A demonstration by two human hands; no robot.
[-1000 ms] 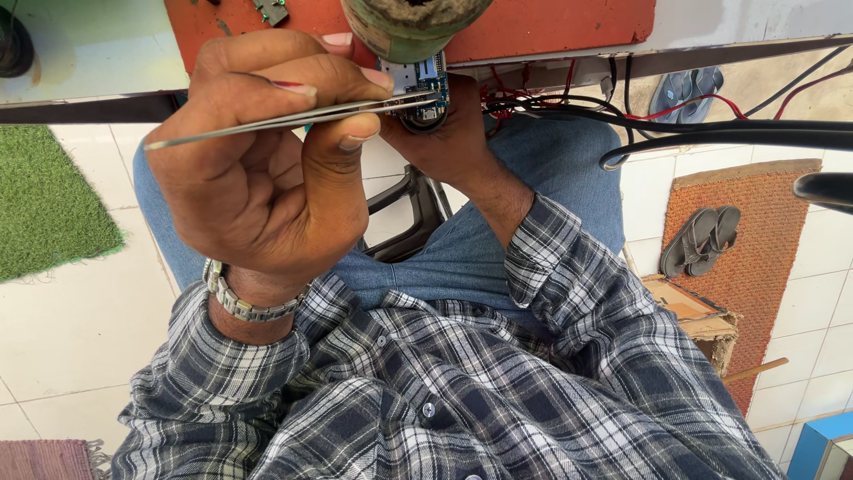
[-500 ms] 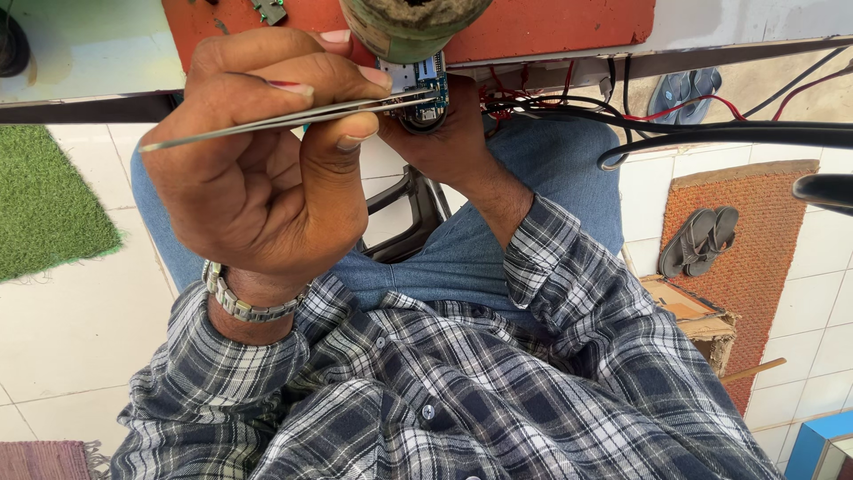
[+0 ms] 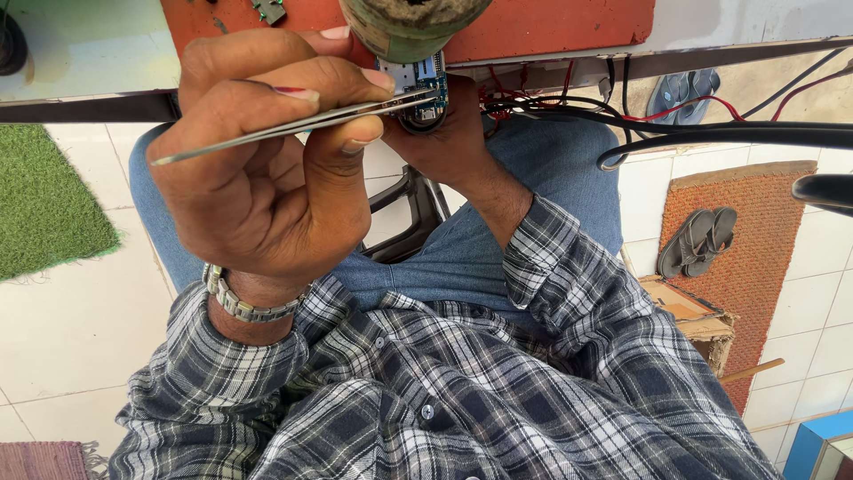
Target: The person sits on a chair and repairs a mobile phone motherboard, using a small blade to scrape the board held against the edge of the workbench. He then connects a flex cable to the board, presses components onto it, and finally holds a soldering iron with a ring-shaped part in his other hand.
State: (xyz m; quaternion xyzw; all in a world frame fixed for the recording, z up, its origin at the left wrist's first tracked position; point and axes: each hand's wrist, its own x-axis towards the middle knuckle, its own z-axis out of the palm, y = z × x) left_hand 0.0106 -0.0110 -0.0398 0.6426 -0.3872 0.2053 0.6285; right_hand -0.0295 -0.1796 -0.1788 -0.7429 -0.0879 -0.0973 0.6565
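The left hand (image 3: 267, 169) fills the upper left of the head view, its thumb and forefinger pinched on a pair of thin, silver metal tweezers (image 3: 293, 129); the other fingers curl loosely beneath; a silver metal link watch (image 3: 238, 302) sits on that wrist. The tweezers' long axis runs nearly level, rising slightly from left to right; the blunt joined end juts out past the knuckles at the left, and the 2 fine tips point right, closed together and touching a small blue-green circuit board (image 3: 419, 89).

The right hand (image 3: 453, 142) comes up from lower right and grips the circuit board from below and behind, fingers wrapped around it; how much of the board lies in the palm cannot be told, since the hand hides it. The board sits at the top centre of the view, just under the edge of a red-orange workbench mat (image 3: 551, 27), and partly beneath a blurred, round olive-green object (image 3: 413, 22) very near the camera.

Both forearms wear a dark checked flannel shirt (image 3: 426, 391); blue denim jeans (image 3: 533, 196) cover the lap below the hands. Black and red cables (image 3: 711, 133) trail rightwards from beside the board. On the white tiled floor (image 3: 62, 329) lie a green grass-like mat (image 3: 44, 204) at the left and a pair of grey sandals (image 3: 697, 240) on a rust-coloured doormat (image 3: 755, 293) at the right.
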